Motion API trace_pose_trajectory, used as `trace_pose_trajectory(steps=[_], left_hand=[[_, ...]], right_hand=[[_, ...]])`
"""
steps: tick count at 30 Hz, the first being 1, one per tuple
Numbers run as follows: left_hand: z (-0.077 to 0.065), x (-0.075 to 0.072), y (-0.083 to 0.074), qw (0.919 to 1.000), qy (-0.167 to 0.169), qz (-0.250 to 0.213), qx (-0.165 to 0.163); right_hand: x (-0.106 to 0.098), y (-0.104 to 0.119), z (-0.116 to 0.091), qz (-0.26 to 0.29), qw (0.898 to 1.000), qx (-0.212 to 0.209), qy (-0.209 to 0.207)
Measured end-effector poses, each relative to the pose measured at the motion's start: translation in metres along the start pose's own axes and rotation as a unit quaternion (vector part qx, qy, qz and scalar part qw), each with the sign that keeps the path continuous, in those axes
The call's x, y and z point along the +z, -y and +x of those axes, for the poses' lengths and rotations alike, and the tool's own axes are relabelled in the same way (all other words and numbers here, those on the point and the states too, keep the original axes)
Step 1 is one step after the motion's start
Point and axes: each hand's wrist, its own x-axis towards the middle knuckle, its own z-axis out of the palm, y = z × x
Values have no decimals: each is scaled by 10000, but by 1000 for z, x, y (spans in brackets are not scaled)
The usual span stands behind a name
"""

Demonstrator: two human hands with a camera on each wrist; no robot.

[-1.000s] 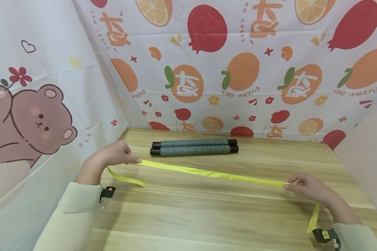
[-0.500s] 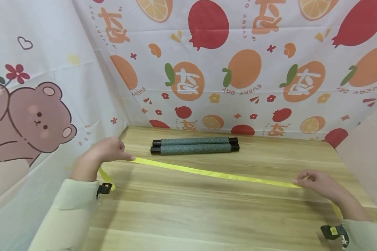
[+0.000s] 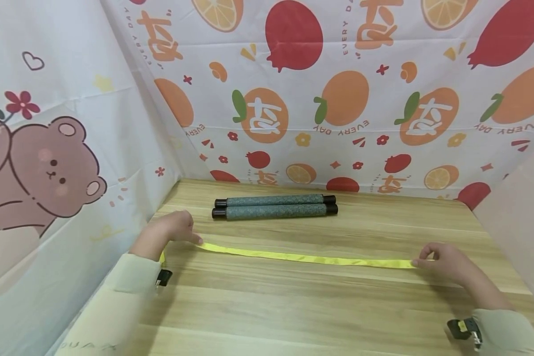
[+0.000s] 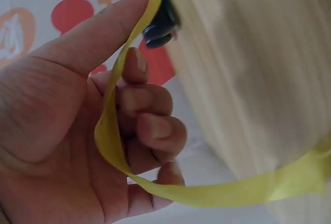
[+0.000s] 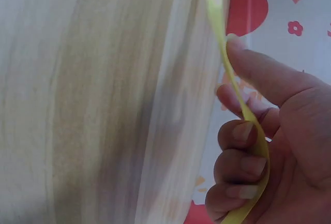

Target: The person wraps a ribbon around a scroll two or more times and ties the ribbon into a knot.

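Observation:
A narrow yellow ribbon (image 3: 302, 258) stretches sideways low over the wooden table, sagging slightly. My left hand (image 3: 174, 228) pinches it at the left, thumb against index finger. In the left wrist view a loose length of ribbon (image 4: 222, 195) runs down past the palm and loosely curled fingers, then off to the right. At the other side my right hand (image 3: 447, 263) pinches the ribbon with thumb and index finger. The right wrist view shows the ribbon (image 5: 265, 157) passing behind the three curled lower fingers (image 5: 235, 164), along the palm.
Two blue-green patterned rolls with black ends, a front one (image 3: 276, 212) and a back one (image 3: 273, 200), lie side by side behind the ribbon on the table (image 3: 293, 306). A fruit-print cloth (image 3: 302, 118) hangs behind, a bear-print cloth (image 3: 53, 163) at left.
My hands first spread apart along the ribbon, then came slightly closer together, the left hand moving right and down. The ribbon hangs lower, and its loose ends show less in the head view.

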Motion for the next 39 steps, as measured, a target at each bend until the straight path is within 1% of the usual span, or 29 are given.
trace_pose_trajectory(steps=[5, 7, 10, 13, 16, 20, 22, 26, 29, 31, 34, 37, 39], left_hand=[[3, 6, -4, 9998, 36, -74, -159], [2, 5, -7, 9999, -21, -72, -131], [0, 4, -12, 9994, -299, 185, 49], [-1, 3, -19, 9960, -656, 582, 142], [-1, 4, -29, 9936, -798, 789, 90], [-2, 8, -52, 9931, -708, 857, 382], [-2, 13, -64, 9914, -702, 935, 596], [0, 26, -89, 9842, -748, 1140, 1130], [4, 38, -107, 9827, -597, 940, 1477], [6, 47, -119, 9826, -483, 741, 1635], [10, 59, -136, 9820, -222, 551, 1791], [15, 67, -150, 9792, 81, 536, 1953], [18, 71, -159, 9786, 313, 542, 1958]], right_hand=[[1, 2, -2, 72, 9998, 91, 188], [1, 3, -2, -37, 9998, 38, 189], [2, 6, -2, -488, 9987, -142, 12], [4, 15, -1, -822, 9955, -419, -226], [9, 29, 2, -710, 9948, -670, -294], [20, 51, 6, -399, 9954, -858, -157], [27, 62, 8, -290, 9951, -948, -37], [43, 89, 14, -43, 9946, -1016, 211], [55, 112, 19, 29, 9936, -1072, 347], [62, 126, 22, 66, 9927, -1106, 477], [71, 146, 28, 102, 9914, -1134, 650], [78, 163, 35, 134, 9892, -1254, 742], [84, 172, 40, 177, 9880, -1296, 822]])
